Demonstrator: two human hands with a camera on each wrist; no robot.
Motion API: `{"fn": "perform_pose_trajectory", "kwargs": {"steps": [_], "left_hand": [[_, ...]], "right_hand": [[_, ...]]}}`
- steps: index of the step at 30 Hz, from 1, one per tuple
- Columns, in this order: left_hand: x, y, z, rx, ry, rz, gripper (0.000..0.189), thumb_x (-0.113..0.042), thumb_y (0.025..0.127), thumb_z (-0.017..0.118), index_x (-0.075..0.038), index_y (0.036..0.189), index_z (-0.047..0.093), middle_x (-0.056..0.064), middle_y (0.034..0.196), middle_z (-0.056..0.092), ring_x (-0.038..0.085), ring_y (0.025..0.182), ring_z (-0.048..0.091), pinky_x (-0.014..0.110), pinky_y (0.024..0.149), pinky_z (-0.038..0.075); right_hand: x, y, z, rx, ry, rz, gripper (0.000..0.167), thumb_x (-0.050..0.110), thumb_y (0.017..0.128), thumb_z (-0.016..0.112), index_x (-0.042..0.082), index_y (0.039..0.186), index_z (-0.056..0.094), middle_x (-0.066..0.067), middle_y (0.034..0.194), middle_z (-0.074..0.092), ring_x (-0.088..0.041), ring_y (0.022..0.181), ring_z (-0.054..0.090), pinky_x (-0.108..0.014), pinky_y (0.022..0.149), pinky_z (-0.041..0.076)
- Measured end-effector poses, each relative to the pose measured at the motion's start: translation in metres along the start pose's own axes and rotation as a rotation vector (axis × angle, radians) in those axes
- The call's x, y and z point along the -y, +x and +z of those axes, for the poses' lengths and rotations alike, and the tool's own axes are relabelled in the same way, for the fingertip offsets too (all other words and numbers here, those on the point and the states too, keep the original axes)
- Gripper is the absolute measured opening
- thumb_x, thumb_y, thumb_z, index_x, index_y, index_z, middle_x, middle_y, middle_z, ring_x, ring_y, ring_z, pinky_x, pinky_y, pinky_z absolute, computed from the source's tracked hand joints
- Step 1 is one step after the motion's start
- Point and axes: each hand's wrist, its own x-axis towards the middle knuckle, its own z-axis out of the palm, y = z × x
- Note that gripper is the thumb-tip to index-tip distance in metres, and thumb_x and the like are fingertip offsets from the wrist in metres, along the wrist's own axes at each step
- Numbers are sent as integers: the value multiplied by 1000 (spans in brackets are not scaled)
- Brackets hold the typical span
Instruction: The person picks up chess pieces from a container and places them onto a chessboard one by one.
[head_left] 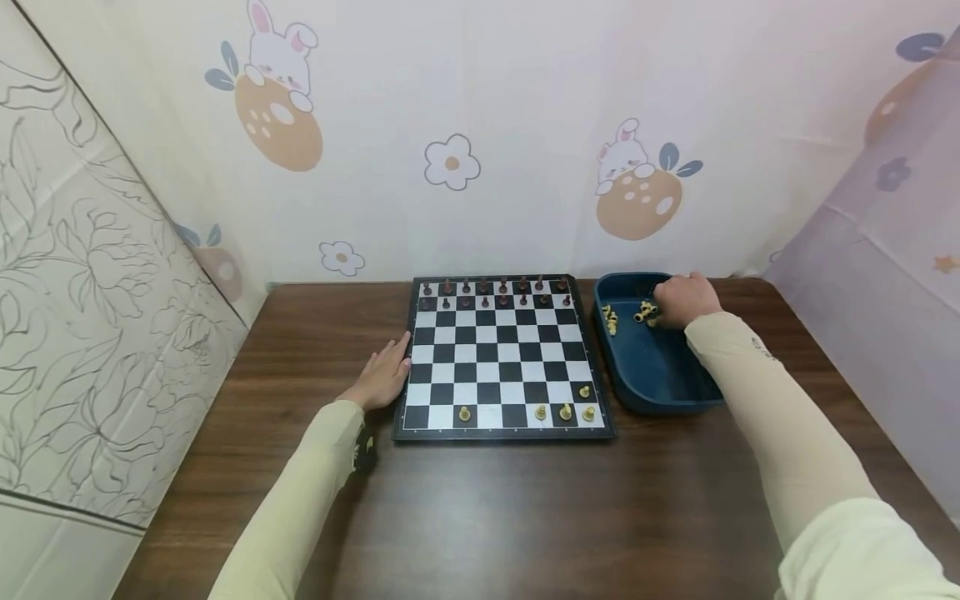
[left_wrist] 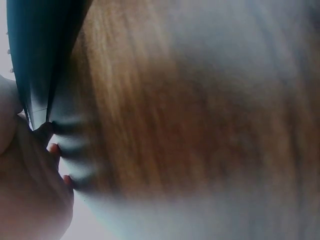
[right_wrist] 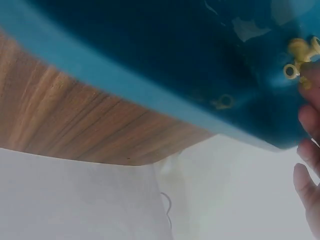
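A black-and-white chess board [head_left: 497, 342] lies on the table. My left hand [head_left: 384, 372] rests at its left edge, fingers extended and touching the frame; the left wrist view shows the hand [left_wrist: 35, 175] beside the dark board side [left_wrist: 42, 60]. My right hand [head_left: 686, 300] reaches into a blue tray [head_left: 624, 379] right of the board. Gold chess pieces [head_left: 645, 312] lie by its fingers. In the right wrist view, fingertips [right_wrist: 311, 82] touch the gold pieces [right_wrist: 299, 50]; whether they pinch one is hidden at the frame's edge.
Dark red chess pieces [head_left: 503, 287] fill the board's two far rows. Several gold pieces [head_left: 566, 412] stand at the near side, mostly towards the right. More gold pieces [head_left: 611, 320] lie along the tray's left wall. A patterned wall covering [head_left: 525, 208] rises behind the brown table [head_left: 480, 517].
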Motion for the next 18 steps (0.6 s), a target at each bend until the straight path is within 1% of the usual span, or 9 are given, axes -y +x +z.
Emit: {"fn": "perform_pose_trajectory", "kwargs": {"steps": [5,8,11,14,15,18], "left_hand": [[-1,-1,-1,2,1,-3,55,-22,105,26,-3,153,8,16,157,15,34,144,9,54,113,3],[0,-1,-1,7,4,-3,55,-23,105,26,-3,153,8,16,157,15,34,144,9,54,113,3],[1,-2,0,10,9,-3,55,-23,105,26,-3,153,7,16,157,15,35,144,9,54,113,4],[1,-2,-1,9,6,-3,55,-22,104,26,-3,153,8,17,157,15,35,143,9,54,113,4],[0,-2,-1,10,6,-2,55,-22,104,26,-3,153,8,17,157,15,35,143,9,54,113,4],[-1,-2,-1,9,4,0,55,-22,104,26,-3,153,8,17,157,15,35,143,9,54,113,4]], "right_hand": [[2,-3,-9,27,45,11,28,14,74,74,14,56,53,1,53,49,-20,55,47,-46,64,38],[5,-6,-15,22,68,10,30,17,73,77,15,55,53,2,54,49,-19,55,45,-43,63,36],[9,-8,-22,2,88,-13,31,15,73,76,15,54,52,1,53,47,-19,54,42,-41,62,31],[15,-10,-29,-35,83,-49,29,11,73,73,16,54,52,2,54,47,-19,55,41,-39,60,29],[17,-11,-32,-49,76,-63,27,10,72,71,16,54,53,2,54,48,-19,56,42,-39,60,29],[22,-13,-40,-89,50,-110,22,11,72,73,16,56,59,2,59,53,-20,60,47,-40,59,34]]}}
